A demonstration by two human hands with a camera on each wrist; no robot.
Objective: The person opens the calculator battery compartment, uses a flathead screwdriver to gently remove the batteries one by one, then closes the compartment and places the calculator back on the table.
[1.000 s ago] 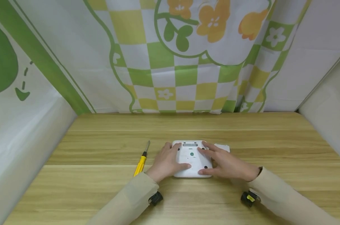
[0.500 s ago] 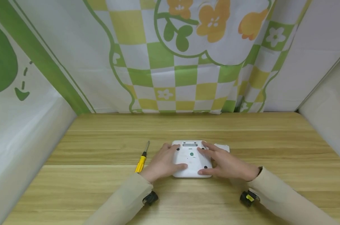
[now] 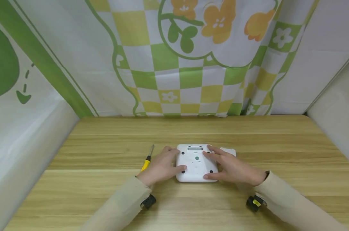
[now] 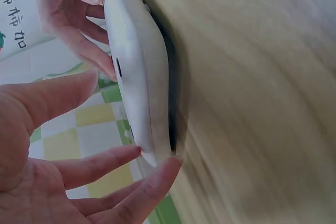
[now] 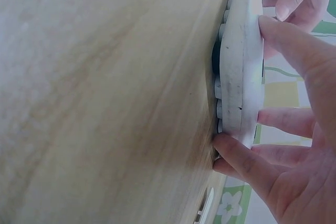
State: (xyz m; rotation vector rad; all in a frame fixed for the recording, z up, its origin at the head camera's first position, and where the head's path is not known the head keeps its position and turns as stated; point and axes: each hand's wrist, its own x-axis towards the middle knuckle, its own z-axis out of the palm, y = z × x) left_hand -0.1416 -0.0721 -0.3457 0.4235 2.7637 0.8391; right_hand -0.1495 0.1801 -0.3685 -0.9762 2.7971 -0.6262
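A white calculator (image 3: 197, 166) lies face down on the table, its keys showing along the underside in the right wrist view. Its back has small dark round spots near the corners and a narrow grey recess (image 3: 195, 149) by the far edge. The right hand (image 3: 235, 168) holds its right side, thumb on the back and fingers along the edge. At the left side, the left hand (image 3: 162, 164) touches the far corner with its fingertips; in the left wrist view its thumb (image 4: 68, 95) is apart from the casing, fingers loosely extended.
A screwdriver (image 3: 146, 164) with a yellow handle lies left of the calculator, partly hidden by the left hand. A flat white piece (image 3: 229, 151) lies beyond the right hand. Behind the wooden table (image 3: 105, 141) hangs a checkered curtain (image 3: 191, 77).
The left hand has slid leftward, its thumb drawing back from the middle of the calculator toward the left edge and uncovering dark spots. The right hand and the calculator stay nearly still.
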